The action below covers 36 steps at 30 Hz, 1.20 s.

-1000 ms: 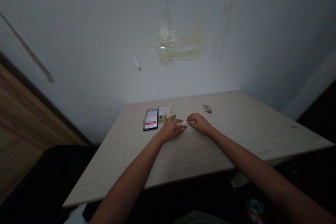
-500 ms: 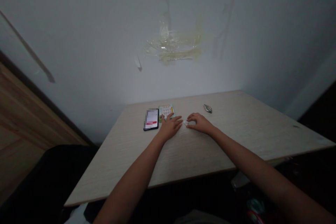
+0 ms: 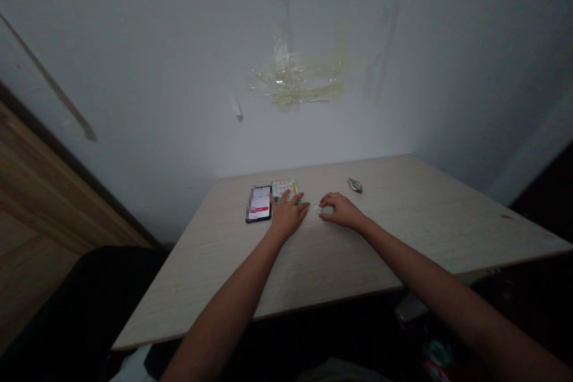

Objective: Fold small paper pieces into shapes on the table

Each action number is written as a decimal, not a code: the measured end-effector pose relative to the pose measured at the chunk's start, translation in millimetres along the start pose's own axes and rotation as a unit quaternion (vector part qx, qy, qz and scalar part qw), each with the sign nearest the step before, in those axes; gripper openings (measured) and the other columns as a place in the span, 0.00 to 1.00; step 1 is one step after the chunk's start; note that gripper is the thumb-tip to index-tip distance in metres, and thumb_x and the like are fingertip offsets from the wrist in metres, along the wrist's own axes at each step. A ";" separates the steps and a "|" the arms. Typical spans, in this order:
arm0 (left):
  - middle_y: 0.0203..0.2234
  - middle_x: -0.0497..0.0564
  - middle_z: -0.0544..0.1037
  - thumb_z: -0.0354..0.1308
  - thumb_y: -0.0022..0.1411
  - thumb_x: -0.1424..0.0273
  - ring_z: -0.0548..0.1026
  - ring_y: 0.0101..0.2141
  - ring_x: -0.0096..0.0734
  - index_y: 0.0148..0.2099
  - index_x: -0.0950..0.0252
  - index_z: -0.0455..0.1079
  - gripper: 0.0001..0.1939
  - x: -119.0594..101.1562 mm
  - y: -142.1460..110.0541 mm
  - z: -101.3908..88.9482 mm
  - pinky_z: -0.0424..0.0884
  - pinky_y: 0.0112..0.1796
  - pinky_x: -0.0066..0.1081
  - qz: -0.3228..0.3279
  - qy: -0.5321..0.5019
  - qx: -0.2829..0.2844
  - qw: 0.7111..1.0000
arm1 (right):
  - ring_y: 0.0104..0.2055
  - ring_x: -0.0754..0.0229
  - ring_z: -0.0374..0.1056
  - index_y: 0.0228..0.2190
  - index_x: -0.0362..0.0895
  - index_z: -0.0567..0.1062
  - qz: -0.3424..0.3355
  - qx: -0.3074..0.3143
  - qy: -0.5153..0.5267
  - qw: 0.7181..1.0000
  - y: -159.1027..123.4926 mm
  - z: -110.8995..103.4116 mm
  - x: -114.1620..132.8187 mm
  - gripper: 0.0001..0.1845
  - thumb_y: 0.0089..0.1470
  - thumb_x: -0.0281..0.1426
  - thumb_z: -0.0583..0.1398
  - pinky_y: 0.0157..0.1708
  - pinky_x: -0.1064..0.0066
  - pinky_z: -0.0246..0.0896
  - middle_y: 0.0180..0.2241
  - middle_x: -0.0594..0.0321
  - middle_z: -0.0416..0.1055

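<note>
My left hand (image 3: 287, 214) has its fingers spread over the near part of a printed card or booklet (image 3: 284, 185), hiding some of it. Its thumb is close to the right edge of a phone (image 3: 259, 204), whose screen is lit. Between thumb and fingers, my right hand (image 3: 339, 208) grips a small whitish piece (image 3: 317, 208), perhaps paper, low over the table. What kind of thing the piece is, I cannot make out. A small folded printed paper or packet (image 3: 355, 185) lies beyond my right hand.
The pale wooden table (image 3: 215, 268) stands against a grey wall (image 3: 179, 71) that carries patches of clear tape (image 3: 299, 80). A wooden panel (image 3: 36, 191) rises at the left. Beneath the table's front edge it is dark, with some blurred items at the lower right.
My left hand has shifted slightly left, away from the whitish piece, with its fingers now spread more over the card. My right hand stays nearly in place.
</note>
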<state>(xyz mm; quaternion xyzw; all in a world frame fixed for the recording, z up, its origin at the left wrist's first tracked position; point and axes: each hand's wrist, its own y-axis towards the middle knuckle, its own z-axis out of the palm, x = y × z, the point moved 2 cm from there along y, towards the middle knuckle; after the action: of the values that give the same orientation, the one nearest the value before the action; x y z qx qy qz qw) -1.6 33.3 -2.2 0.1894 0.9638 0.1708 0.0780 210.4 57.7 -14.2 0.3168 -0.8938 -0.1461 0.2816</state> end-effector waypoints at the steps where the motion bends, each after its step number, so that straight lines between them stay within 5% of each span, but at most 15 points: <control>1: 0.63 0.42 0.67 0.49 0.70 0.56 0.52 0.66 0.57 0.55 0.40 0.73 0.16 -0.2 -0.2 0.3 0.28 0.58 0.75 0.004 -0.002 0.001 1.000 | 0.48 0.52 0.69 0.39 0.45 0.81 -0.001 0.000 0.000 1.000 -0.1 -0.6 0.4 0.13 0.49 0.35 0.67 0.51 0.60 0.62 0.44 0.56 0.76; 8: 0.61 0.46 0.70 0.52 0.69 0.59 0.56 0.64 0.53 0.52 0.47 0.75 0.14 -1.8 -0.9 -1.1 0.33 0.59 0.74 0.022 -0.016 -0.012 1.000 | 0.49 0.51 0.69 0.42 0.45 0.81 -0.007 0.018 0.004 1.000 -0.7 -3.3 0.5 0.15 0.52 0.33 0.64 0.53 0.60 0.62 0.44 0.55 0.77; 20: 0.48 0.51 0.81 0.57 0.67 0.63 0.68 0.58 0.47 0.48 0.52 0.78 0.11 -9.8 3.1 -2.3 0.28 0.60 0.70 0.009 -0.120 0.023 0.992 | 0.47 0.54 0.71 0.43 0.48 0.82 -0.037 0.007 0.078 0.996 0.3 -2.3 -5.5 0.13 0.58 0.32 0.60 0.51 0.61 0.63 0.42 0.57 0.79; 28: 0.50 0.53 0.79 0.60 0.64 0.63 0.70 0.56 0.45 0.45 0.53 0.80 0.09 -12.4 5.3 -4.6 0.29 0.61 0.66 -0.039 -0.163 0.017 0.986 | 0.46 0.53 0.74 0.40 0.46 0.82 0.056 -0.054 0.167 0.983 3.8 5.1 -8.2 0.13 0.57 0.35 0.60 0.50 0.61 0.66 0.42 0.55 0.80; 36: 0.40 0.51 0.83 0.62 0.62 0.65 0.73 0.53 0.43 0.49 0.54 0.78 0.13 -20.4 4.3 -3.1 0.28 0.62 0.63 -0.065 -0.236 -0.003 0.970 | 0.42 0.53 0.76 0.44 0.41 0.79 0.128 -0.091 0.314 0.937 6.6 14.9 -10.6 0.19 0.52 0.38 0.64 0.47 0.59 0.70 0.39 0.54 0.80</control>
<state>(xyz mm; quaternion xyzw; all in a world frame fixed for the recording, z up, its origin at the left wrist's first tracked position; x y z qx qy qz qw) 17.8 28.1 4.0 0.1609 0.9277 0.1190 0.3151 205.1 70.8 -27.5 0.2030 -0.7760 -0.0824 0.5915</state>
